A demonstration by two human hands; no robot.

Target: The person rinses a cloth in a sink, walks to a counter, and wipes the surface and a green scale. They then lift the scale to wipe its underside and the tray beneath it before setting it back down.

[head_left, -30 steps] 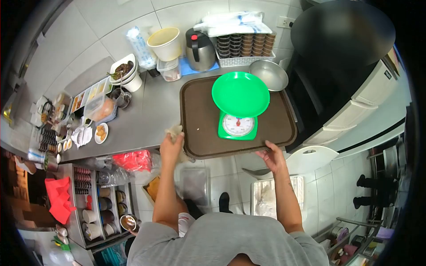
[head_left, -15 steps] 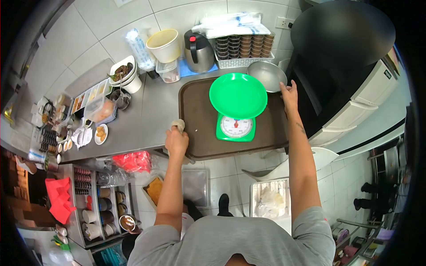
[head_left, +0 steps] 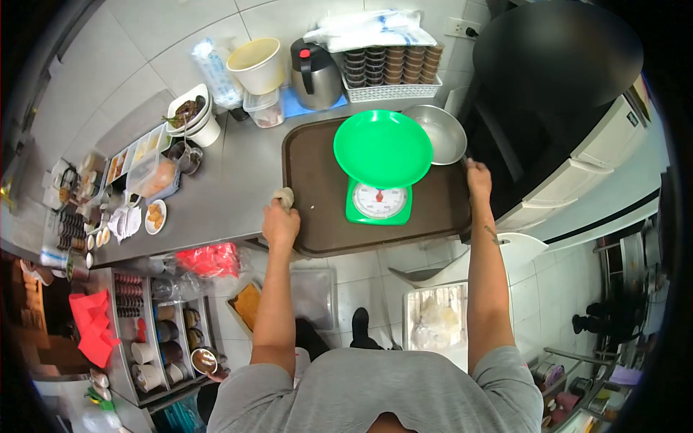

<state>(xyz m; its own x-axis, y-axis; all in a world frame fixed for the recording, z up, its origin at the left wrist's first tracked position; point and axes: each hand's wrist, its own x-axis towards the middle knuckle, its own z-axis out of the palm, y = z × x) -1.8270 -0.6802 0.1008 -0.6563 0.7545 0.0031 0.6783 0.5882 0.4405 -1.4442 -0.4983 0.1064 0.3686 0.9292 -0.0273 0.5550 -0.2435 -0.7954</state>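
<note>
A brown tray (head_left: 317, 166) lies on the steel counter. On it stands a green kitchen scale (head_left: 379, 201) with a round dial and a wide green pan (head_left: 382, 148). A metal bowl (head_left: 444, 137) sits behind the pan, at the tray's back right. My left hand (head_left: 280, 225) is closed around a bunched beige cloth (head_left: 285, 197) at the tray's left edge. At the right edge, my right hand (head_left: 478, 180) has its fingers curled at the tray's rim, just below the bowl; the fingertips are partly hidden.
Behind the tray are a steel jug (head_left: 316, 76), a tub (head_left: 255, 65) and a white basket (head_left: 393, 92) of stacked small cups. Food containers (head_left: 155, 173) line the counter's left. Dark equipment (head_left: 505, 123) borders the right. Another person's hand holds a cup (head_left: 205, 359) at lower left.
My right hand has left the metal bowl's rim and moved down to the tray's right edge. My left hand keeps the cloth at the left edge. The view has shifted slightly.
</note>
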